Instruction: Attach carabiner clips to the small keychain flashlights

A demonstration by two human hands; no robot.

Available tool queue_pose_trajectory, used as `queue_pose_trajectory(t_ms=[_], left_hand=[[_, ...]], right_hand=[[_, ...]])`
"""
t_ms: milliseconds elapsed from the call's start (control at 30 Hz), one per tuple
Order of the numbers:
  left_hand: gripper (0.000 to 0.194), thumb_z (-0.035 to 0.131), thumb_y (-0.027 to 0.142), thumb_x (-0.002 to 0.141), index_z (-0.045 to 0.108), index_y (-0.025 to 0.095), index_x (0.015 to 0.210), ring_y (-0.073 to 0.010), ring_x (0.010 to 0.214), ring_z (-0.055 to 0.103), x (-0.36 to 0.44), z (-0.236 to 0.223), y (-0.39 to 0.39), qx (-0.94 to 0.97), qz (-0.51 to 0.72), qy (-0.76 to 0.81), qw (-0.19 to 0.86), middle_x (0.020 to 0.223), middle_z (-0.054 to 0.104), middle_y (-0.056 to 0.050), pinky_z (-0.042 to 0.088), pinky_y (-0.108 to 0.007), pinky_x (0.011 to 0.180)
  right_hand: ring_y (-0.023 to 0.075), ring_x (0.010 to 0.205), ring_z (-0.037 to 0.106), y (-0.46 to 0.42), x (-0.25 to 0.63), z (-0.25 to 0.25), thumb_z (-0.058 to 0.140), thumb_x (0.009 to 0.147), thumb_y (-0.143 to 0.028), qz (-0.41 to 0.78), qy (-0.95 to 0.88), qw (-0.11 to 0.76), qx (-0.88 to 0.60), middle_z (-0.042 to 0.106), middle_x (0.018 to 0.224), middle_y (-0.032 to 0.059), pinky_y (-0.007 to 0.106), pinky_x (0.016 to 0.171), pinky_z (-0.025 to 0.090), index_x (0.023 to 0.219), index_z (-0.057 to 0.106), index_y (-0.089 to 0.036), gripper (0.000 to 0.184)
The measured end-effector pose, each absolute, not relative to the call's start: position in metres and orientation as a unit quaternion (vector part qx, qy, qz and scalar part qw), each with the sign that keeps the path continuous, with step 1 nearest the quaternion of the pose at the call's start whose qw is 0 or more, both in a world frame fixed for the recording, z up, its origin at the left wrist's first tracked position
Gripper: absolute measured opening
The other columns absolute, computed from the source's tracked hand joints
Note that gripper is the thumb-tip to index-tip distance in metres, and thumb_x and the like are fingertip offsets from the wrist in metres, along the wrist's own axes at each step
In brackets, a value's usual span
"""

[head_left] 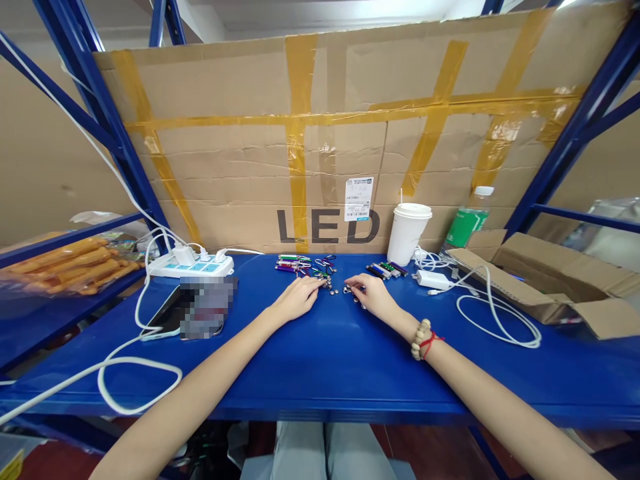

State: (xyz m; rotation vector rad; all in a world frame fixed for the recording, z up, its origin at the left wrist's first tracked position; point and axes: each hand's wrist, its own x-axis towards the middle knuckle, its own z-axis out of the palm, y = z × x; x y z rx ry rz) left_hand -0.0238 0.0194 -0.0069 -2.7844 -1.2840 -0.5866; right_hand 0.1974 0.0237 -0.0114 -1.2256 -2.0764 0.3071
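Note:
My left hand (299,297) lies palm down on the blue tabletop. Its fingers stretch toward a small pile of tiny metal pieces (327,284), with the index fingertip at the pile's edge. My right hand (374,295) is closed in a pinch just across from it. At its fingertips is a small shiny ring-like piece (346,290), and whether it is gripped is unclear. A few tiny round silver pieces (334,292) lie between the hands. Behind my left hand are several slim coloured metal tubes (293,264) and coloured clips (324,264). More dark tubes (387,269) lie behind my right hand.
A white lidded cup (409,235) and a green-labelled bottle (466,223) stand at the back right. An open cardboard box (533,280), a white charger (433,280) and its cable are at right. A power strip (193,265) and phone-like devices (167,310) sit left. Cardboard (240,173) walls the back.

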Motion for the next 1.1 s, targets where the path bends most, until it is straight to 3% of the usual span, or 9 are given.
queue_pose_trajectory(t_ms=[200,433,633,767,1100], left_hand=[[0.039,0.029,0.022,0.088,0.048,0.017,0.122,-0.0139,0.110,0.043,-0.025,-0.005,0.019,-0.890,-0.183,-0.419,0.006,0.120,0.049,0.000,0.031,-0.031,0.096],[0.037,0.032,0.021,0.086,0.050,0.016,0.118,-0.0142,0.111,0.042,-0.026,-0.007,0.021,-0.890,-0.194,-0.412,-0.001,0.119,0.049,-0.002,0.031,-0.031,0.096],[0.040,0.032,0.024,0.086,0.046,0.019,0.123,-0.0148,0.118,0.035,-0.027,-0.008,0.021,-0.889,-0.187,-0.417,0.011,0.129,0.039,-0.001,0.029,-0.033,0.098],[0.038,0.031,0.023,0.086,0.047,0.019,0.121,-0.0151,0.116,0.037,-0.027,-0.007,0.021,-0.892,-0.171,-0.418,0.006,0.126,0.043,0.000,0.028,-0.035,0.097],[0.041,0.029,0.023,0.087,0.043,0.022,0.126,-0.0136,0.119,0.034,-0.026,-0.006,0.018,-0.902,-0.170,-0.396,0.005,0.130,0.040,0.001,0.027,-0.033,0.098]], right_hand=[[0.0112,0.088,0.054,0.024,0.207,-0.001,0.045,0.081,-0.012,0.049,-0.761,0.399,-0.509,0.060,0.096,0.0007,0.023,0.079,0.043,0.095,0.063,-0.017,0.023],[0.0213,0.103,0.048,0.010,0.211,0.012,0.048,0.083,-0.032,-0.022,-0.722,0.203,-0.661,0.053,0.111,0.0058,0.031,0.083,0.040,0.105,0.061,-0.019,0.029],[0.0298,0.110,0.040,0.006,0.204,0.012,0.043,0.086,-0.040,-0.070,-0.676,0.105,-0.726,0.046,0.117,0.0139,0.039,0.086,0.034,0.122,0.050,-0.015,0.045],[0.0287,0.105,0.043,0.007,0.207,0.012,0.036,0.089,-0.037,-0.065,-0.676,0.073,-0.730,0.048,0.113,0.0138,0.040,0.084,0.033,0.116,0.054,-0.013,0.041],[0.0238,0.104,0.042,0.021,0.221,0.005,0.042,0.086,-0.025,-0.122,-0.692,0.089,-0.706,0.048,0.111,0.0086,0.036,0.085,0.031,0.118,0.051,-0.018,0.034]])
